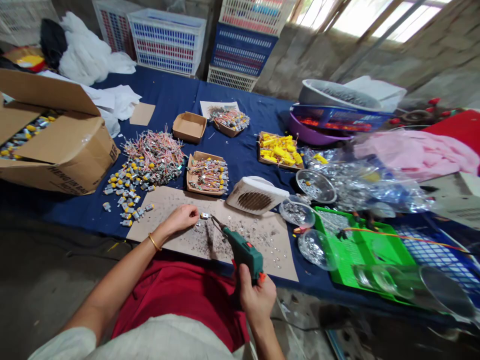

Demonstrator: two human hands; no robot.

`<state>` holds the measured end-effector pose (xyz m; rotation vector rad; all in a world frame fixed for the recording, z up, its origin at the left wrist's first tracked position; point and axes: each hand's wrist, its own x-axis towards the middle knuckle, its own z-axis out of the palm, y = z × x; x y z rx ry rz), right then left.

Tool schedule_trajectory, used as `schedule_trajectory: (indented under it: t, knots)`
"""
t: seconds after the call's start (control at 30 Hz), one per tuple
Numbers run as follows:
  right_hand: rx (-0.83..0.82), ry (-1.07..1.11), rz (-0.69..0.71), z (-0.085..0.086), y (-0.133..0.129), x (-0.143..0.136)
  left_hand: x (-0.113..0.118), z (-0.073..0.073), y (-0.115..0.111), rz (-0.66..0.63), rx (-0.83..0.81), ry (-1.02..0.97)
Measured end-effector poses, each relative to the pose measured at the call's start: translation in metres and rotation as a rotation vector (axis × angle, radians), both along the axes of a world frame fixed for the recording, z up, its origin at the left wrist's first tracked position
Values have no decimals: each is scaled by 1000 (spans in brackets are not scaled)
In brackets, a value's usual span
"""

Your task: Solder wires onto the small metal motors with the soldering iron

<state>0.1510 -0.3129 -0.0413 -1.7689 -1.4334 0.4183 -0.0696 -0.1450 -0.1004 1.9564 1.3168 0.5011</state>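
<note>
My right hand (257,295) is wrapped round the handle of a green soldering gun (242,250). Its thin dark tip points left and ends right beside a small silver motor with a yellow end (204,215), on the cardboard sheet (161,200). Just left of that motor is my left hand (183,216), fingers curled and pressed together; whether they pinch anything is too small to see. Dark crumbs and small metal bits lie scattered over the cardboard. Behind my left hand are loose motors (127,200) and a heap of motors with wires (155,155).
Behind the cardboard stand a box of wired motors (207,175) and a white vented fan unit (258,195). To the right are bowls of metal parts (315,247) and a green tray (360,250). A big carton (63,150) stands left; yellow parts (281,149) sit farther back.
</note>
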Motion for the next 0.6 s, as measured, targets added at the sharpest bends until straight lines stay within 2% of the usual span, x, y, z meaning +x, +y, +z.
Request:
schedule_trajectory:
  t: [0.07, 0.13, 0.27, 0.47, 0.6]
  knots:
    - [-40, 115, -123, -4, -6, 2, 0, 1, 0, 1, 4, -3]
    - [-63, 256, -184, -5, -9, 3, 0, 4, -1, 2, 1, 3]
    - [-132, 451, -142, 2, -7, 0, 0, 8, -1, -7, -14, 22]
    - [-123, 336, -164, 6, -4, 7, 0, 6, -1, -9, -1, 7]
    - [-136, 378, -201, 3, -4, 14, 0, 6, -1, 1, -16, 15]
